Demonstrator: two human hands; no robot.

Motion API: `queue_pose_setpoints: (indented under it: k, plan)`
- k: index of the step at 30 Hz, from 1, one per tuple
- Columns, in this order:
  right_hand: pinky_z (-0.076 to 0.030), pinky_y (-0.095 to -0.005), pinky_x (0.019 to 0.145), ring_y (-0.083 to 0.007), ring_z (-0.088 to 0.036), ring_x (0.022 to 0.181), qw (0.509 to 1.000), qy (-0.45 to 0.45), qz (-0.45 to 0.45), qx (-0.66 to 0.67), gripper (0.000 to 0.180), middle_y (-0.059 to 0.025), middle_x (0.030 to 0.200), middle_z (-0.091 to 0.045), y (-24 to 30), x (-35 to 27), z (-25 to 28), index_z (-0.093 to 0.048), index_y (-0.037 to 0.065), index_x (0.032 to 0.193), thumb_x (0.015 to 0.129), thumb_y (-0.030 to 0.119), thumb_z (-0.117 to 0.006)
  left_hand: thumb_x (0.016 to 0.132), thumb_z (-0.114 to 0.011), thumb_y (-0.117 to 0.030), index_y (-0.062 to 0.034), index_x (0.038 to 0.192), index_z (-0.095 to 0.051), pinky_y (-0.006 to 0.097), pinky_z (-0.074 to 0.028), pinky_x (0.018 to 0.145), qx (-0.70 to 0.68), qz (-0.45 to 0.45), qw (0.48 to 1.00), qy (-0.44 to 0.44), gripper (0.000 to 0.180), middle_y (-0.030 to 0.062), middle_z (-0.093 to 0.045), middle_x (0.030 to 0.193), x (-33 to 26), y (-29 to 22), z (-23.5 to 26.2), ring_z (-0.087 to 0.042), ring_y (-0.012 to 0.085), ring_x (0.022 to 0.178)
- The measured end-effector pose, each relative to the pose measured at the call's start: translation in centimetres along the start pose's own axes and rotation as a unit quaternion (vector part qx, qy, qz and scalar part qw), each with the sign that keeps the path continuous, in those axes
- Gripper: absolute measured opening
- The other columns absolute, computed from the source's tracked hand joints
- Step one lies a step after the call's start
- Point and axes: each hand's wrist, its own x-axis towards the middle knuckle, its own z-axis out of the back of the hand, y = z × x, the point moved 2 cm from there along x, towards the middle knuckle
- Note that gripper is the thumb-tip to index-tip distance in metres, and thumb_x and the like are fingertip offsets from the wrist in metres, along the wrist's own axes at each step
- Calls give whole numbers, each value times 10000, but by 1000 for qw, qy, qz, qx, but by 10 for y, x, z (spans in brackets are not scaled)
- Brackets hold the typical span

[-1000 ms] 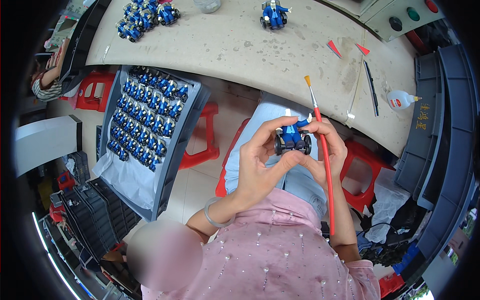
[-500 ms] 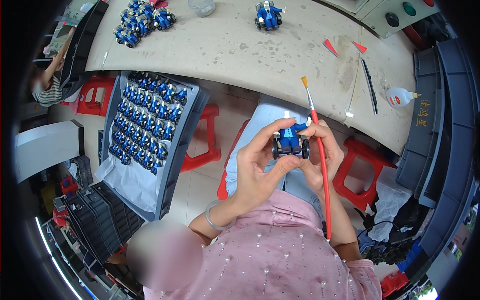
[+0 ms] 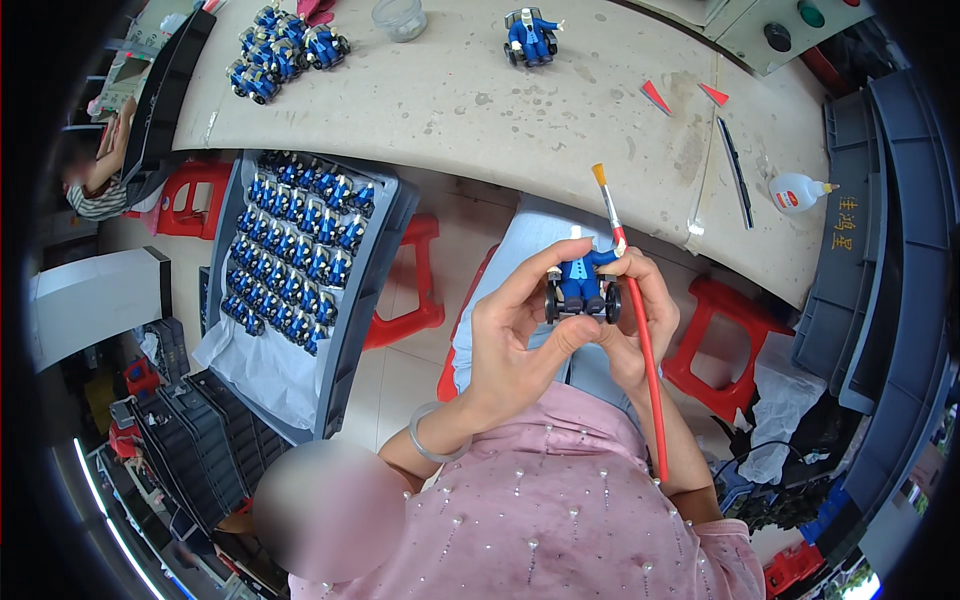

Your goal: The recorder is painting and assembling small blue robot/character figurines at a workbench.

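Note:
Over my lap, a small figurine in a blue suit seated in a black-wheeled wheelchair [image 3: 579,278] is held upright between both hands. My left hand [image 3: 515,325] grips its left side, fingers behind and thumb at the base. On the other side my right hand [image 3: 645,300] pinches the chair near its wheel. That hand also keeps a long red-handled paintbrush [image 3: 647,360] against its fingers, with the yellow bristles pointing up past the table edge. Another such figurine [image 3: 531,40] sits alone on the table [image 3: 420,100] ahead.
A grey tray [image 3: 345,330] at left holds rows of similar figurines on white paper. More figurines [image 3: 285,50] cluster on the table beside a clear cup [image 3: 400,18]. Rightward lie red triangular pieces [image 3: 655,97], a black pen [image 3: 735,172] and a white glue bottle [image 3: 800,193]. Red stools [image 3: 720,345] flank me.
The brush has tilted slightly, its bristle end shifting left and down. My right hand has moved a little left. Both hands still hold the figurine.

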Motion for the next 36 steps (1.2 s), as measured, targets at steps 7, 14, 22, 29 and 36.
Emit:
queue_pose_setpoints:
  k: [7,14,22,29,36]
  plan:
    - [-407,-248,854,-132,-479,927,1000,4,20,13,548,-63,991,-472,-4,-3,0,-541,-34,1088,725,259,-830,795,-759,-114,46,1295,-497,284,-517,826,92,-59,994,-13,587,149,-596,1153,-2,-5,-5,-619,166,987]
    - [-391,-249,891,-148,-496,962,998,-28,50,32,448,-105,1080,-474,-7,-5,0,-518,-22,1096,737,70,-771,796,-743,-71,93,1314,-448,277,-490,870,147,-32,988,22,618,164,-561,1209,-1,-8,-6,-587,157,1029]
    - [-400,-251,870,-151,-495,947,997,-43,55,13,426,-108,1036,-490,-4,-8,0,-535,-35,1060,723,62,-777,801,-748,-133,51,1300,-490,306,-521,832,115,-48,992,8,591,186,-589,1175,1,-6,-8,-615,207,1014]
    - [-406,-247,857,-136,-474,945,999,-16,40,28,490,-91,1057,-479,-3,-9,-2,-515,-15,1111,738,115,-805,815,-733,-128,50,1309,-481,306,-508,851,98,-47,994,13,582,180,-582,1185,2,-7,-6,-602,204,1032]
    - [-409,-257,882,-124,-481,964,999,-1,42,-8,551,-78,1133,-469,-1,-1,13,-474,21,1159,760,204,-807,738,-735,-88,3,1268,-540,309,-490,711,205,-142,968,33,572,168,-621,1035,13,-5,-9,-604,247,824]
